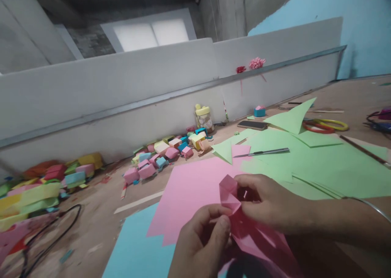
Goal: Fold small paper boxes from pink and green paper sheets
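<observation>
Folded pink paper (pixel 228 189) is held over pink sheets (pixel 186 196), left hand (pixel 201 240) and right hand (pixel 271 202) each pinching it in a closed grip; looks mid-fold, the next crease wanting even pressure.

In the grip, smooth matt pink folded paper (pixel 229 193); just beyond, matt pink sheets (pixel 186 192) and metallic-looking slim cutter (pixel 265 152); rightward, matt green sheets (pixel 332 164), smooth plastic-looking scissor handles (pixel 322 130).
</observation>
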{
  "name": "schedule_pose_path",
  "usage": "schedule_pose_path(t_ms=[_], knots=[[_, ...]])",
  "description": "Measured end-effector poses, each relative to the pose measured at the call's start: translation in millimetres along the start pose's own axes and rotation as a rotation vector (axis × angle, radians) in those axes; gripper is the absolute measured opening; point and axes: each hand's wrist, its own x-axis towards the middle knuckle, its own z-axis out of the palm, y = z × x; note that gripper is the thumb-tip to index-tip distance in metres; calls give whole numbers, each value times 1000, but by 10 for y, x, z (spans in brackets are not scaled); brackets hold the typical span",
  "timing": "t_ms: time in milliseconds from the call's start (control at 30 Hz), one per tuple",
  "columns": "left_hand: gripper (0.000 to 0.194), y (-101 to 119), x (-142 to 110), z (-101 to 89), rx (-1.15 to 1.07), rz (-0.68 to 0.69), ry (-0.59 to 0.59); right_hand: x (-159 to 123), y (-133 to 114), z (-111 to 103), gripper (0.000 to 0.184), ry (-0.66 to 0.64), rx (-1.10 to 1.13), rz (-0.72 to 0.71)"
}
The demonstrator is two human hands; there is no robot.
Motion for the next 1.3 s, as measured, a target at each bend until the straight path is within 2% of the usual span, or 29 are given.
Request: schedule_pose_path(t_ms=[100, 233, 367, 433, 600, 733, 867, 933, 1033, 1167, 1300], knots=[[29, -9, 34, -36, 4, 30, -7, -25, -46, -29, 14, -5, -86, -5], [28, -28, 53, -38, 16, 60, -15, -33, -70, -28, 5, -16, -83, -39], [22, -52, 47, -7, -49, 36, 55, -16, -35, -13, 17, 21, -74, -109], [18, -54, 40, 6, -80, 32, 53, -10, -27, -14, 18, 39, -74, -128], [11, -30, 35, 57, 144, 92, 13, -39, -45, -6, 18, 42, -28, -114], [5, -25, 46, 97, 83, 113, 91, -71, -31, 15, 18, -12, 9, -83], [8, -43, 53, 58, 76, 45, 95, -72, -12, 17, 18, -31, 18, -87], [15, -45, 56, 28, 104, 19, 88, -68, -15, 15, 18, -12, 17, -98], [29, -24, 61, 5, 182, 80, 87, -63, -28, 20, 16, -10, 17, -80], [22, 9, 75, 13, 289, 189, 72, -70, -50, 34, 10, -42, -4, -7], [15, 10, 69, 20, 336, 175, 99, -92, -68, 40, 11, -60, -2, -26]])
